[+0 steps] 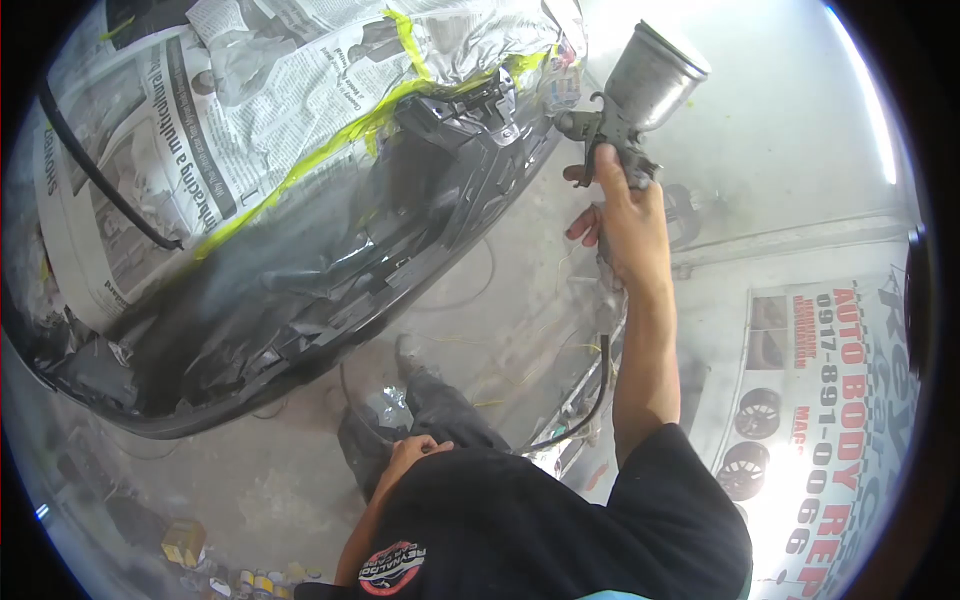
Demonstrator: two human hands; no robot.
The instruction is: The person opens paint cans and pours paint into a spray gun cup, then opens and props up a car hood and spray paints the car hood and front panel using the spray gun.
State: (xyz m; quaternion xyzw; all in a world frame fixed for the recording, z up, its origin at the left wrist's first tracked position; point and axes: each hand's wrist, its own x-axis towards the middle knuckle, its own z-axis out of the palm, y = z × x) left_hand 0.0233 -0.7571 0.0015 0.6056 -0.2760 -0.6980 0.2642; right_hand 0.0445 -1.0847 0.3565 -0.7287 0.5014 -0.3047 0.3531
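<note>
My right hand (632, 215) is wrapped round the grip of a metal spray gun (618, 135), raised at the upper right with its cup (655, 75) on top. The gun's nozzle end points left toward a dark car bumper (330, 290). A black air hose (598, 400) curves down from below the gun's handle and passes behind my shirt. In front of my waist, my left hand (415, 452) is closed; a thin stretch of hose runs into it from the left. The fingers partly hide what they grip. The bumper is bare of newspaper and looks grey-black, with a bracket at its upper end.
Newspaper (260, 120) edged with yellow-green tape (300, 170) covers the car body above the bumper. A printed banner (810, 420) hangs at the right by a pale wall (790, 150). A yellow box (183, 543) and several small cans stand on the floor (270, 480) at lower left.
</note>
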